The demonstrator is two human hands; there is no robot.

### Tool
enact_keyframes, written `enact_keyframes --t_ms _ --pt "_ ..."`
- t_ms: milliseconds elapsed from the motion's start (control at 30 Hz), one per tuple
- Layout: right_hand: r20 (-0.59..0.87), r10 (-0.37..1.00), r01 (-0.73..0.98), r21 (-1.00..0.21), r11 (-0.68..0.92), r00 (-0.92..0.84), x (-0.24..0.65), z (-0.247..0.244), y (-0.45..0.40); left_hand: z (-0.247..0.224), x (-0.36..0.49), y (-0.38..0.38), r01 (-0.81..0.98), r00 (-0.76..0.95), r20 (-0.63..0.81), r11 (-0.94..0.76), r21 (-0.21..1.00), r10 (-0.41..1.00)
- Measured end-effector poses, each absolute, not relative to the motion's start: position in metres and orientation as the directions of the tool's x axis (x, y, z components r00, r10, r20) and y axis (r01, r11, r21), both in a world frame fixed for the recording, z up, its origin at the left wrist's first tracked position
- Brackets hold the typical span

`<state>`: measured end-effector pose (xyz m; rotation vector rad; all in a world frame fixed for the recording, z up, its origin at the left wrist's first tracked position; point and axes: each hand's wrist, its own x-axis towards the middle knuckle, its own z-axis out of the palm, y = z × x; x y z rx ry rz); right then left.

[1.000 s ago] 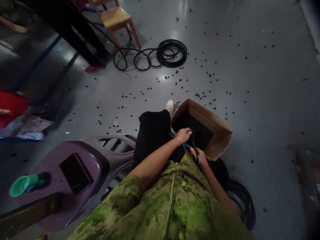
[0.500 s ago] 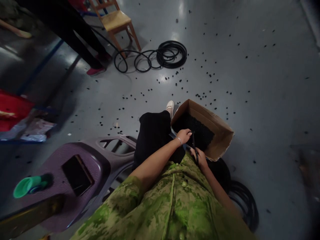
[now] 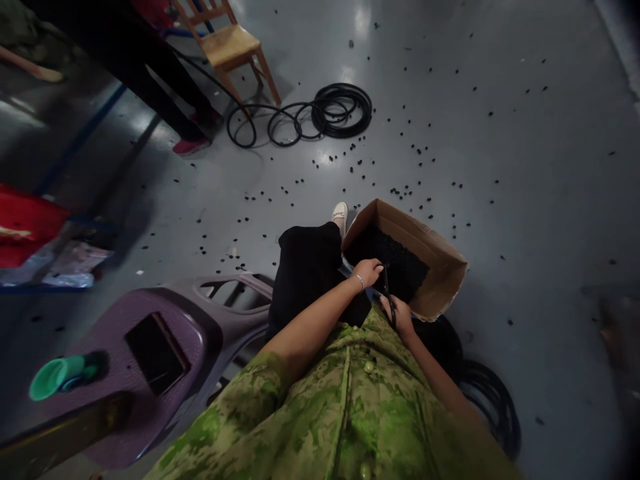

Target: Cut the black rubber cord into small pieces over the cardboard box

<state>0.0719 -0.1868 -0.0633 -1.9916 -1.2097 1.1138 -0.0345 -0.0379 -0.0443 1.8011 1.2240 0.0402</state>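
A: Starting at the left edge of the floor, what are you sitting next to?

B: You are sitting beside a purple plastic chair (image 3: 150, 353) with a dark phone (image 3: 156, 352) lying on its seat and a green cup (image 3: 53, 377) at its near left corner. Farther along the floor a wooden chair (image 3: 235, 43) is standing near a coil of black hose (image 3: 333, 110), and small black bits (image 3: 360, 163) are lying scattered over the grey floor (image 3: 525, 167).

A: And your hands?

B: Your left hand (image 3: 369, 272), with a bracelet at the wrist, is curling narrowly around the upper end of a thin black tube (image 3: 388, 297). Your right hand (image 3: 400, 319) is closing on the lower end of the same tube. Both are hovering over the near edge of the cardboard box (image 3: 440, 263), which is holding a heap of black pieces.

A: Has anything shifted in the last second?

B: Hardly anything. Your hands are keeping the same grip at the same edge of the box; only your head is tilting a little. So the work on the tube is, I judge, continuing in place rather than finishing.

A: Anything to the right?

B: More black hose (image 3: 493, 407) is lying coiled by your right arm.
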Motion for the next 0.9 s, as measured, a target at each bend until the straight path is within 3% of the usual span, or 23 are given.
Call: enact_keyframes --t_ms 300,600,900 --pt "-0.32 0.903 0.438 -0.794 -0.421 0.288 0.071 -0.079 -0.186 -0.05 -0.035 -0.038 0.741 0.483 -0.512 -0.019 0.672 0.71" --pt "-0.299 0.912 0.556 -0.724 -0.408 0.28 0.075 -0.093 -0.181 -0.048 -0.034 -0.035 0.786 0.456 -0.555 -0.023 0.618 0.696" --pt "-0.332 0.887 0.497 -0.738 -0.456 0.322 0.073 -0.085 -0.18 -0.052 -0.034 -0.035 0.762 0.443 -0.528 0.006 0.647 0.725"
